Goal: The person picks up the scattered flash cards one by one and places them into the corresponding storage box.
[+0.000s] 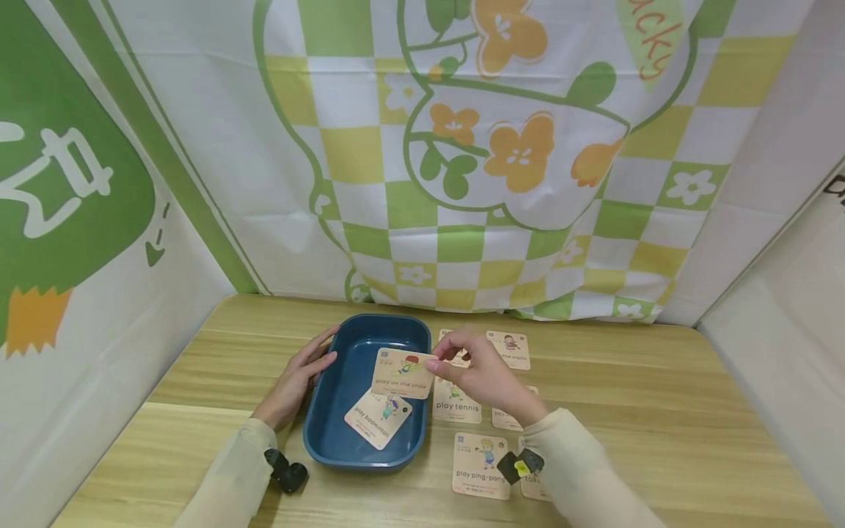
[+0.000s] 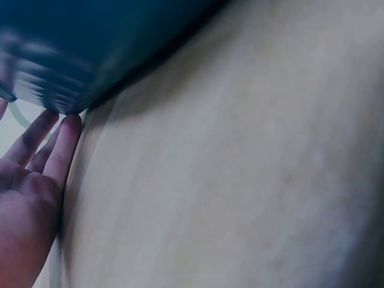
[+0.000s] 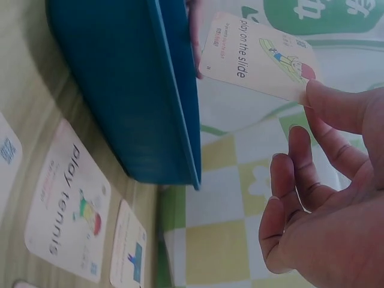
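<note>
My right hand [image 1: 480,372] pinches a "play on the slide" card [image 1: 401,372] by its edge between thumb and forefinger, above the blue tray [image 1: 314,411]. In the right wrist view the card [image 3: 258,57] is up beyond the tray's rim, its picture side showing. Inside the tray a "play badminton" card [image 1: 378,419] lies face up, its top partly covered by the held card in the head view. My left hand [image 1: 298,378] rests against the tray's left side with fingers extended; in the left wrist view its fingertips [image 2: 72,120] touch the tray wall [image 2: 90,54].
To the right of the tray, several cards lie face up on the wooden table [image 1: 660,425], among them "play tennis" [image 1: 457,403] and "play ping-pong" [image 1: 480,466]. My right forearm partly covers some. A patterned cloth [image 1: 462,257] hangs behind the table.
</note>
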{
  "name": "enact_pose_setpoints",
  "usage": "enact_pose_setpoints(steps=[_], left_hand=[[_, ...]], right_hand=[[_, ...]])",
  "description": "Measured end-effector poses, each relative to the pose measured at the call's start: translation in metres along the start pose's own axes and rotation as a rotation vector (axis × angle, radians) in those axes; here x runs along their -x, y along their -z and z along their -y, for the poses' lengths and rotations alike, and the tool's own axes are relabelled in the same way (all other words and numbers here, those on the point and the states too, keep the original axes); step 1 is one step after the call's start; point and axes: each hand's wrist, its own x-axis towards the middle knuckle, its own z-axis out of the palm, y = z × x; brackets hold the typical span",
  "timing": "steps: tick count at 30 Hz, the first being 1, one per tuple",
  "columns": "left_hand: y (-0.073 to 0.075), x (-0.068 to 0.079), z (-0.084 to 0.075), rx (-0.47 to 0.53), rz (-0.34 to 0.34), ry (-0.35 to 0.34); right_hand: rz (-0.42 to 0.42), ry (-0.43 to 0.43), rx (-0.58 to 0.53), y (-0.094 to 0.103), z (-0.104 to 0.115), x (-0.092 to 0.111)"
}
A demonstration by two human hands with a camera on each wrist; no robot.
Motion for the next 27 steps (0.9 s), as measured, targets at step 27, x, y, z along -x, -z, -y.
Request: enact_pose_setpoints(steps=[27], left_hand=[[0.0, 0.001, -0.001, 0.001, -0.001, 0.001]], right_hand=[[0.071, -0.019, 0.117, -0.032, -0.016, 0.004]])
